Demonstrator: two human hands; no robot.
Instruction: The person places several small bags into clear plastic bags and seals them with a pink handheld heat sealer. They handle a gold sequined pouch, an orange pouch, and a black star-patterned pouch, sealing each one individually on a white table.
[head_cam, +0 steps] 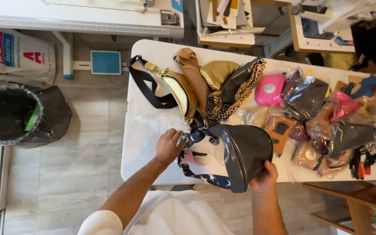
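We count two hands over the white table: one left hand and one right hand. Between them we see one dark grey belt bag and one strap with a star pattern. Further back we count one gold belt bag with a black strap, one tan bag, one second gold bag and one leopard-print bag. We see one bright pink pouch, and beside it a heap of plastic-wrapped bags too tangled for us to count. On the floor we count one black bin.
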